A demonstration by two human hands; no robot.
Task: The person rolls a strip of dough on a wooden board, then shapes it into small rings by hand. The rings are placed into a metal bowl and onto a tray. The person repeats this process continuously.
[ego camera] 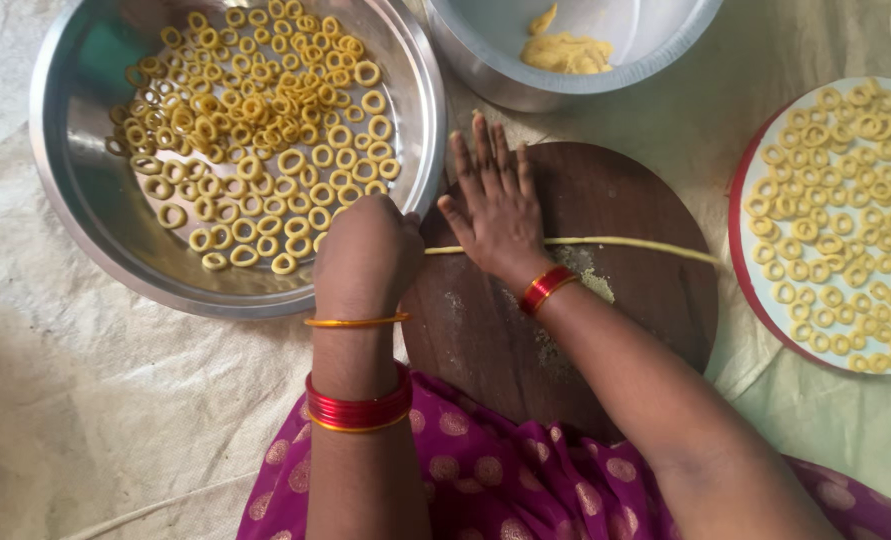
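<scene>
A thin yellow dough rope (625, 243) lies across a round dark wooden board (625, 310). My right hand (490, 205) rests flat on the rope's left part, fingers spread and pointing away from me. My left hand (365, 250) is curled into a fist over the rope's left end, at the board's left edge, next to the rim of a big steel plate (75, 220). The fingertips of that hand are hidden. Red and gold bangles sit on both wrists.
The steel plate at upper left holds several small dough rings (265, 130). A steel bowl (485, 70) at the top holds a lump of yellow dough (565, 52). At right, a red-rimmed white plate (755, 300) carries more rings. Pale cloth (85, 400) covers the floor.
</scene>
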